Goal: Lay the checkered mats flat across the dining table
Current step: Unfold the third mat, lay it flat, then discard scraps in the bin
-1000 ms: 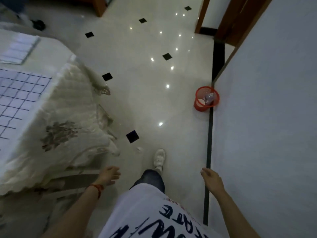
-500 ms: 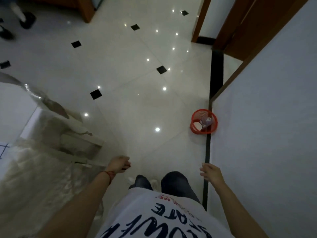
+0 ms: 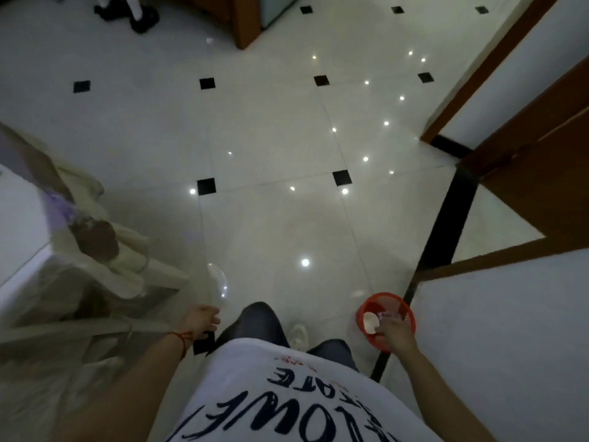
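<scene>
The dining table's corner (image 3: pixel 19 218) shows at the left edge, draped in a cream cloth (image 3: pixel 105 269) under a clear plastic cover. No checkered mat is in view. My left hand (image 3: pixel 199 322) hangs empty beside my left leg, fingers loosely apart, near the table's corner drape. My right hand (image 3: pixel 395 333) swings empty at my right side, over the red waste basket (image 3: pixel 387 320) on the floor.
Glossy white floor tiles with small black diamonds (image 3: pixel 206 186) stretch ahead. A white wall (image 3: pixel 510 330) with a dark baseboard runs along the right; a wooden door frame (image 3: pixel 526 173) stands beyond it. Another person's dark shoes (image 3: pixel 140 20) stand far back, beside wooden furniture (image 3: pixel 247 23).
I have walked forward past the table's end. The checkered mats slid out of view to the left, and the red basket came from ahead to beside my right hand.
</scene>
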A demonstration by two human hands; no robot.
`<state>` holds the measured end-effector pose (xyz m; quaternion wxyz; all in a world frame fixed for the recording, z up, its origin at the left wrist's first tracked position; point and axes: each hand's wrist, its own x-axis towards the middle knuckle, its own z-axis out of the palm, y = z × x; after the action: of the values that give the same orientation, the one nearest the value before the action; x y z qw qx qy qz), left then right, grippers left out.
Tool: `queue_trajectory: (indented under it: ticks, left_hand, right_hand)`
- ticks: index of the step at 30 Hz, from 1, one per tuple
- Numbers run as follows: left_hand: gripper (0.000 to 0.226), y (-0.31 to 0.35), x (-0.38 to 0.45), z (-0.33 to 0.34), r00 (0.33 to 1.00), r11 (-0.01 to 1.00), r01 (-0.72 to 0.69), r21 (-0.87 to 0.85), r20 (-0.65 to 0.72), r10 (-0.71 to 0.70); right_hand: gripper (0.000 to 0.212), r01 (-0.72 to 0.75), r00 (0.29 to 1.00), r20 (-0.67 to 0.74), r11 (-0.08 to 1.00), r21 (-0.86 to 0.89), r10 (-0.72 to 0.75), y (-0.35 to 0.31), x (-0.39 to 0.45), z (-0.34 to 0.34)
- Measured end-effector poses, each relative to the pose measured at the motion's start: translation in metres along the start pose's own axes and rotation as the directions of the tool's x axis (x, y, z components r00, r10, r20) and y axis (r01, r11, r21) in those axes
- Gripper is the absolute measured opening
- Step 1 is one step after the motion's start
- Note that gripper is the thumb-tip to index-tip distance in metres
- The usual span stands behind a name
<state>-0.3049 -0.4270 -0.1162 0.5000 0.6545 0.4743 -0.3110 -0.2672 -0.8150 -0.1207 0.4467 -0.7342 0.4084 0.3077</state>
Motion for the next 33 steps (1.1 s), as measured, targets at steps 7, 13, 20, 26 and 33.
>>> queue_trajectory:
  ticks: [7, 13, 20, 26, 33]
  left_hand:
    - [0.030, 0.019, 0.027, -0.012, 0.975, 0.926, 0.205, -0.318, -0.019, -0.222]
    - [0.019, 0.080, 0.077, -0.039, 0.952, 0.850, 0.233, -0.472, -0.066, -0.298]
    - [0.035, 0.208, 0.111, -0.088, 0.971, 0.811, 0.134, -0.570, -0.086, -0.221]
    - [0.015, 0.279, 0.136, -0.132, 0.979, 0.681, 0.042, -0.731, -0.105, -0.174]
    - [0.024, 0.291, 0.158, -0.158, 0.903, 0.443, -0.003, -0.897, -0.193, -0.385]
  right_hand:
    - [0.027, 0.199, 0.966, 0.186, 0.975, -0.100, -0.179, -0.184, 0.059, 0.047]
    - [0.031, 0.284, 0.937, 0.276, 0.928, -0.241, -0.215, -0.301, 0.102, 0.101]
    - [0.034, 0.338, 0.926, 0.300, 0.855, -0.393, -0.228, -0.402, 0.137, 0.129]
    - [0.033, 0.302, 0.936, 0.314, 0.821, -0.484, -0.159, -0.489, 0.169, 0.164]
    - [0.034, 0.444, 0.865, 0.484, 0.647, -0.620, -0.130, -0.633, 0.173, 0.278]
